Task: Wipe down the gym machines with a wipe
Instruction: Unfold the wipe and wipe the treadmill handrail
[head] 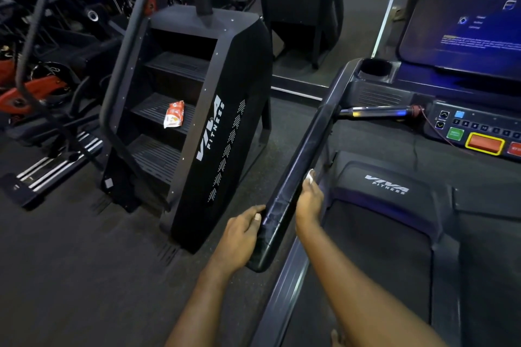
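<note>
- The right hand (309, 201) is lying against the inner side of the treadmill's (386, 186) left handrail (306, 149). Its fingers (308, 187) are pointing up the rail and pressing a white wipe (310, 176) onto it; only a small bit of the wipe is showing past the fingertips.
- The left hand (242, 234) is gripping the near end of the same handrail from the outer side, fingers curled round it and the thumb on top.
- The handrail's long axis is running away from the person, rising from the rounded near end by the left hand to the far end beside the cup holder (376, 67) and console (462, 11).
- The wipe is sitting low on that axis, so most of the rail is lying ahead of the right fingers, up and away. The next stroke is probably calling for a slide along the rail towards the console, not across it.
- The right hand is the one carrying the wipe and is further up the rail; the left seems only to be steadying.
- The stair climber (197, 121) is standing to the left, well apart from both hands, with an orange-and-white packet (174, 114) lying on one step. Whether it is already wiped, I cannot tell.
</note>
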Demonstrator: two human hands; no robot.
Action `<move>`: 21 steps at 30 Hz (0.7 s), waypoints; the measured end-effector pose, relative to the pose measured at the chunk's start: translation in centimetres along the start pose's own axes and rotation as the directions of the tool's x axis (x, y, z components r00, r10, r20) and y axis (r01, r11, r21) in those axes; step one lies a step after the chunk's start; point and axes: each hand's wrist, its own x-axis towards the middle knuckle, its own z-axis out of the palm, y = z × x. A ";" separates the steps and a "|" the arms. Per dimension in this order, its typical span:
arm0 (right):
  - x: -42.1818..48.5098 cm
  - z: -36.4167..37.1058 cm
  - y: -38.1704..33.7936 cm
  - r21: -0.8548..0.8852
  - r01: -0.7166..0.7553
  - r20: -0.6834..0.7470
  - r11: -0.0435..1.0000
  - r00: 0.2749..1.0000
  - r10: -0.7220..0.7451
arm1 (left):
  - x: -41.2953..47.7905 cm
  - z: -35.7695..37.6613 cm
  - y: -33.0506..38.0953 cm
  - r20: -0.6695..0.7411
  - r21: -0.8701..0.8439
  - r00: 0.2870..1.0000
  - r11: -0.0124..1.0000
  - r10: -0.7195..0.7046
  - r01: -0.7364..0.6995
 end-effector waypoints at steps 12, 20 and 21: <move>-7.3 -0.1 3.9 -0.093 0.191 0.083 0.977 0.980 -0.183 | -0.8 -0.6 -1.1 0.014 -0.028 1.000 0.999 0.028 -0.028; -14.3 -1.5 7.7 -0.051 0.251 0.085 0.967 0.966 -0.246 | -1.5 -1.3 -1.8 0.025 -0.039 0.996 0.995 0.088 -0.087; -14.9 -1.8 8.5 -0.055 0.258 0.080 0.965 0.964 -0.253 | -1.7 -1.3 -1.9 0.029 -0.042 0.995 0.995 0.095 -0.093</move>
